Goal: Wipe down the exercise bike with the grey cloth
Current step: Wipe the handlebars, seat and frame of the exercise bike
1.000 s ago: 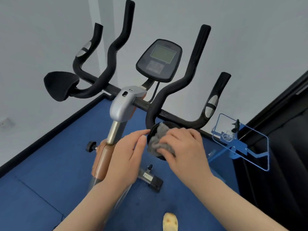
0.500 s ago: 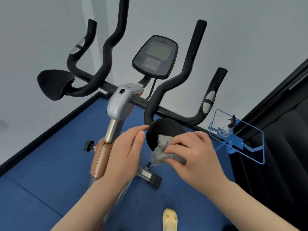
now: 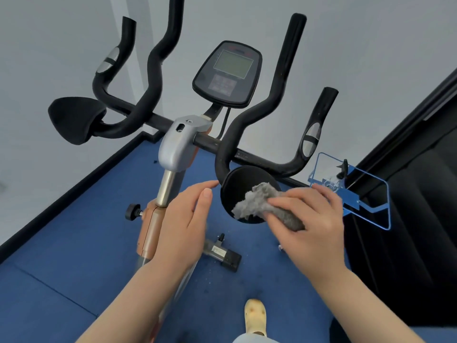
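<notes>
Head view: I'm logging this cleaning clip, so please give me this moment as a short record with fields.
cloth: grey cloth, bunched, lying on the round black pad
right hand: right hand grips the cloth
left hand: left hand, fingers straight, fingertips by the pad's left edge; contact unclear
console: console above the handlebars, untouched
floor: blue floor; a yellow shoe at the bottom

Lighting: bright, even, diffuse; we see only faint shadows on the blue floor [image 3: 74, 243]. Wide-angle bending at edges. Focus: sharp centrally; slight softness toward corners. Right side dark.
</notes>
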The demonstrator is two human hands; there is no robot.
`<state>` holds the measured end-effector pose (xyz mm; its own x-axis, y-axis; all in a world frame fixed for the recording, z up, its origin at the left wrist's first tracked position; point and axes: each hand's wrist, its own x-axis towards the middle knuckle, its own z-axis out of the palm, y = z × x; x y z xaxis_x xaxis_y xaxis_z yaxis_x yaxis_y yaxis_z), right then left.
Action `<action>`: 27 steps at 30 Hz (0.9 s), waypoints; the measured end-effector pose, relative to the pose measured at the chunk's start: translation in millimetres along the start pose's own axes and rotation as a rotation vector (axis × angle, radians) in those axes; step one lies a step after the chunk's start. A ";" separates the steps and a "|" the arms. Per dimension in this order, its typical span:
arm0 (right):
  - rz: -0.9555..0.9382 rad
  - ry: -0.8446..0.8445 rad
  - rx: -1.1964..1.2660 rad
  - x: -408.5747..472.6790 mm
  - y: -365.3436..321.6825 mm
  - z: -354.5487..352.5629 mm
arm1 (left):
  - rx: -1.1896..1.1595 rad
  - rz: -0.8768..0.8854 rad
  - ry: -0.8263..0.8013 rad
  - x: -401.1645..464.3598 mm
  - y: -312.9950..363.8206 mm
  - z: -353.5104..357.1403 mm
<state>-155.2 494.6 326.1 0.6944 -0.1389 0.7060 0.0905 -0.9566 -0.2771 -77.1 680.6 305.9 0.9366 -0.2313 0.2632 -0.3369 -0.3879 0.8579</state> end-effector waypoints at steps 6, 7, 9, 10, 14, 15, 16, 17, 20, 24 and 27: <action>-0.042 -0.145 -0.037 22.3 -20.2 23.9 | -0.036 -0.006 -0.013 -2.2 5.5 10.8; -0.085 -0.194 -0.065 20.3 -17.4 22.7 | -0.056 -0.023 -0.030 -2.0 4.9 12.5; -0.129 -0.243 -0.114 22.2 -3.1 12.1 | -0.087 -0.045 -0.057 -1.4 2.7 13.6; -0.105 -0.235 -0.120 26.9 3.4 6.7 | -0.109 -0.055 -0.070 -1.1 1.3 13.3; 0.122 -0.211 0.038 63.5 7.8 8.5 | -0.087 -0.042 -0.041 -0.7 7.5 15.1; 0.144 -0.259 0.069 66.6 5.1 12.8 | -0.035 -0.026 -0.014 -1.3 9.4 15.8; 0.153 -0.310 0.091 64.5 2.6 16.0 | 0.003 -0.014 0.009 -1.3 10.9 16.4; 0.161 -0.340 0.107 58.2 1.1 17.8 | 0.012 -0.010 0.022 -1.0 11.3 17.3; 0.196 -0.266 0.113 24.1 -4.2 13.9 | -0.078 -0.029 0.009 3.0 7.4 20.6; 0.259 -0.256 0.187 19.2 -5.2 4.5 | -0.098 -0.044 -0.010 4.6 1.3 22.1; 0.222 -0.199 0.250 55.5 -1.9 11.9 | -0.093 -0.068 0.005 3.5 0.5 23.6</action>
<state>-108.3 491.7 358.1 0.8395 -0.2598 0.4771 0.0763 -0.8132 -0.5770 -76.3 658.5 296.8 0.9575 -0.2028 0.2049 -0.2623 -0.3180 0.9111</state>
